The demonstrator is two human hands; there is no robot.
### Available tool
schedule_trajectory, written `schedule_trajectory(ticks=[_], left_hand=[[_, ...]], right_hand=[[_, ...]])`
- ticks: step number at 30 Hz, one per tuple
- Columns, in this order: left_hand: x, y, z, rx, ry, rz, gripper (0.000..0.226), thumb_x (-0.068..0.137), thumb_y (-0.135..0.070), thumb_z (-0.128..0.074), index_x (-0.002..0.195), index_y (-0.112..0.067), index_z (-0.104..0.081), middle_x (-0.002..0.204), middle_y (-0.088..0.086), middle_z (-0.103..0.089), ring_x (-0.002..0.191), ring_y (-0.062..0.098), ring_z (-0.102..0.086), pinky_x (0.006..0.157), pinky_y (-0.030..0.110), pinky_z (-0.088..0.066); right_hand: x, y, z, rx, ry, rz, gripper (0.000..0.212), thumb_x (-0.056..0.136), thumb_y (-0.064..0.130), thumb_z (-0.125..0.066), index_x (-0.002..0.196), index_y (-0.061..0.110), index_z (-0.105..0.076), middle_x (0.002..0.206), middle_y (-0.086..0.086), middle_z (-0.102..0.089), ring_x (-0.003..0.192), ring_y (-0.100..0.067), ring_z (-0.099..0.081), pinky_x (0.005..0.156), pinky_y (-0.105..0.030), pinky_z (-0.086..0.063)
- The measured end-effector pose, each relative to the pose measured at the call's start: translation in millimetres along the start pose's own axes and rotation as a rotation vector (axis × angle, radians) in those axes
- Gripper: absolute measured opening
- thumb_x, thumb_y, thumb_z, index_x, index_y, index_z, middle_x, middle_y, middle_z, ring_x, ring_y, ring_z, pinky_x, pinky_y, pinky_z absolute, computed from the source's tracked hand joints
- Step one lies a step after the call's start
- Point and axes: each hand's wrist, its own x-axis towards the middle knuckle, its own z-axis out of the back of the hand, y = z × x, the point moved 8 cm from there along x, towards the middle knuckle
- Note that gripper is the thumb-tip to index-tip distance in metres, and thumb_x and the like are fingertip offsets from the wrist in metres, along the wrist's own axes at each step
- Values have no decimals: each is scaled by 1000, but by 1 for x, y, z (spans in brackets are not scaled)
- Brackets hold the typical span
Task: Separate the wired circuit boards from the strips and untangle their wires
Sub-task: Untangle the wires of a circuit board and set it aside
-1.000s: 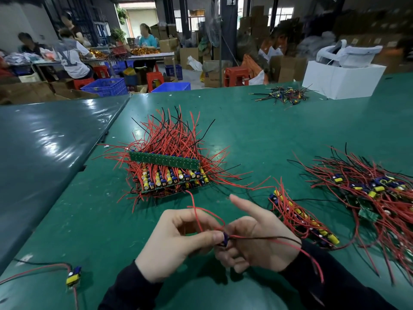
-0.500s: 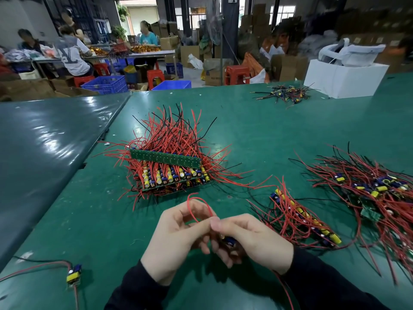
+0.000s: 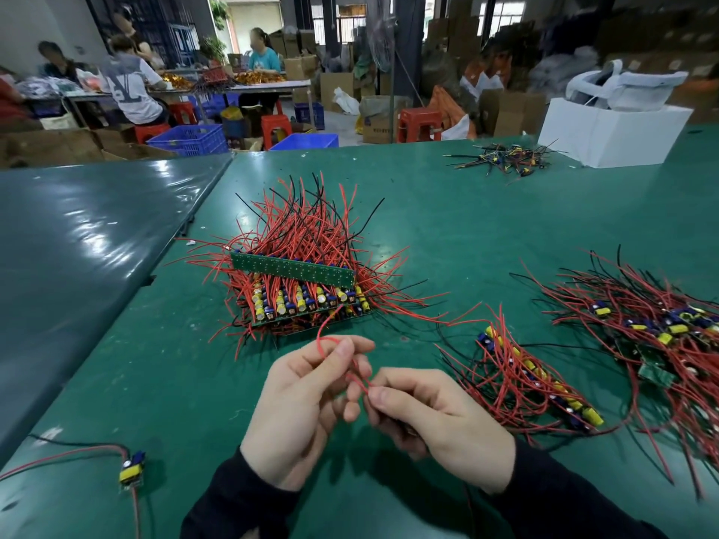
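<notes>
Both hands, left hand [image 3: 299,414] and right hand [image 3: 439,418], pinch one red wire [image 3: 352,369] in a closed grip above the green table [image 3: 486,227].

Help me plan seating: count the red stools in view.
3. One stands beyond the table's far edge at centre, one by the blue crates, one beside the seated person at left. Others may be hidden.

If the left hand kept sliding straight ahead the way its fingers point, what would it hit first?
Probably the stacked green circuit-board strips bristling with red wires, straight beyond the left hand on the green table. The gap looks small, though depth is uncertain.
</notes>
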Motion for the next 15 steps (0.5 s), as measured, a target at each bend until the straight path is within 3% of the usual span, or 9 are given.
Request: schedule_trajectory(ticks=[4, 6, 10, 15], left_hand=[[-4, -18, 3, 371, -124, -306, 15, 88, 1, -53, 80, -3, -64, 59, 2, -56, 40, 10, -43, 34, 17, -33], [-3, -18, 9, 515, -208, -338, 23, 92, 5, -47, 80, -6, -62, 57, 1, -53, 39, 9, -40, 37, 16, -31], [7, 5, 24, 172, -155, 17, 19, 91, -5, -48, 82, -1, -64, 64, 5, -60, 39, 7, -41, 34, 11, -26], [8, 7, 28, -13, -133, 136, 28, 81, -30, -49, 74, -6, -63, 66, 6, -63, 41, 5, -39, 32, 11, -21]], right_hand=[[-4, 9, 0, -258, -27, 119, 26, 92, 23, -49, 66, 22, -53, 52, 3, -39, 50, -4, -34, 49, -19, -29], [-5, 10, -2, -397, -36, 167, 28, 93, 23, -50, 66, 15, -51, 55, -5, -37, 53, -6, -32, 51, -24, -29], [-5, 6, 3, -406, -102, 127, 27, 90, 25, -51, 64, 18, -54, 51, 1, -39, 50, -6, -35, 51, -27, -29], [-6, 3, 5, -399, -115, 99, 26, 88, 28, -49, 63, 24, -54, 51, 4, -39, 50, -6, -35, 52, -28, -29]])
